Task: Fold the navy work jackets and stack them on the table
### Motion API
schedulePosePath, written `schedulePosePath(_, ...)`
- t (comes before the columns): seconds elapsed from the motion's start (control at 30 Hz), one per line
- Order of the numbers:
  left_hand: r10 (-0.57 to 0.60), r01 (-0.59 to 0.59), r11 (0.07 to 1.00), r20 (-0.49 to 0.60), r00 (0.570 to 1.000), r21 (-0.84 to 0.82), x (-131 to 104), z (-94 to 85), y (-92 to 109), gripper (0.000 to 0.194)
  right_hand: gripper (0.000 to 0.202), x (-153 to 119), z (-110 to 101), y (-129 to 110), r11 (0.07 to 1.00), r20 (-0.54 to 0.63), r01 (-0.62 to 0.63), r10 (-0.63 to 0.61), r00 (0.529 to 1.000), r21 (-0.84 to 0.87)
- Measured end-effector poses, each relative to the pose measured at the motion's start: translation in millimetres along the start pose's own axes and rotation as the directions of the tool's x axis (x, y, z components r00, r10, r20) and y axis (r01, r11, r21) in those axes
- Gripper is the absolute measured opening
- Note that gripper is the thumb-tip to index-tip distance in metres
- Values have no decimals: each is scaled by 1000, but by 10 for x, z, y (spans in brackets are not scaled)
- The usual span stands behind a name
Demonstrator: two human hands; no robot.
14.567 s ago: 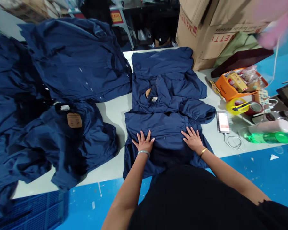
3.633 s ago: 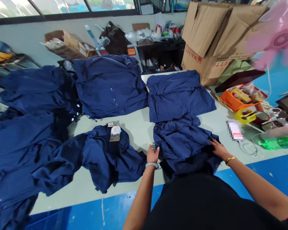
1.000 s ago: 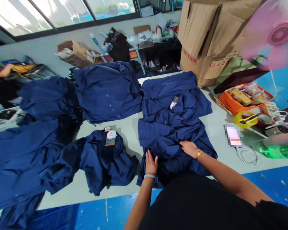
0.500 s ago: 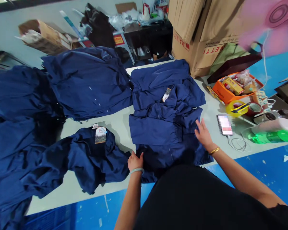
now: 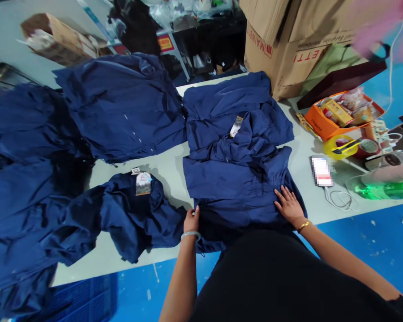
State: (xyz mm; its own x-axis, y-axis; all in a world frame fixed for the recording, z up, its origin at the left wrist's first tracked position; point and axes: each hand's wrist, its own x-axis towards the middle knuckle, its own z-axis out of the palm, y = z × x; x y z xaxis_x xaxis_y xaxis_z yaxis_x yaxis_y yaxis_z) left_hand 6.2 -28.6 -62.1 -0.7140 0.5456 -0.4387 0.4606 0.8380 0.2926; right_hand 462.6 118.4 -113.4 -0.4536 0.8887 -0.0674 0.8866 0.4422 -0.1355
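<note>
A dark blue jacket (image 5: 235,179) lies flat on the white table (image 5: 174,176) in front of me, with a paper tag (image 5: 236,127) near its collar. My left hand (image 5: 191,219) is closed on the left edge of this jacket, thumb upward. My right hand (image 5: 289,205) rests palm down on the jacket's right side, fingers spread. Left of my left hand lies a crumpled blue garment (image 5: 127,214) with a tag (image 5: 143,184) on it.
A pile of blue garments (image 5: 121,112) lies at the back left, with more garments (image 5: 16,201) at far left. At right are a phone (image 5: 321,171) with a cable, an orange box (image 5: 325,123), yellow tape (image 5: 339,146) and a green bottle (image 5: 386,190). Cartons (image 5: 275,58) stand behind.
My right hand has moved down and now lies on the jacket's lower right part. My left hand's fingers have closed at the jacket's left edge. The camera view has shifted slightly.
</note>
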Motion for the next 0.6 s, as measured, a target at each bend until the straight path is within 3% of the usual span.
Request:
schedulePosePath(0.13,-11,3,999,183,983,43,-324,-2,-196,61,58,-149,15,17,1000,-19,-8,8,1000,-10)
schedulePosePath(0.27,-42,5,983,200,979,184,-567,41,-237,59,54,-168,-152,-61,999,-61,-47,47,997,-2)
schedulePosePath(0.37,-46,-2,972,197,979,234,-625,59,-194,54,44,134,-354,-276,994,-82,64,-57,995,94)
schedulePosePath(0.47,-32,-25,965,214,976,261,-636,66,-188,49,42,637,-425,-578,951,-86,175,-158,984,255)
schedulePosePath(0.6,15,-88,961,271,962,262,-702,76,-294,45,64,1061,-261,-807,957,32,-12,3,999,289)
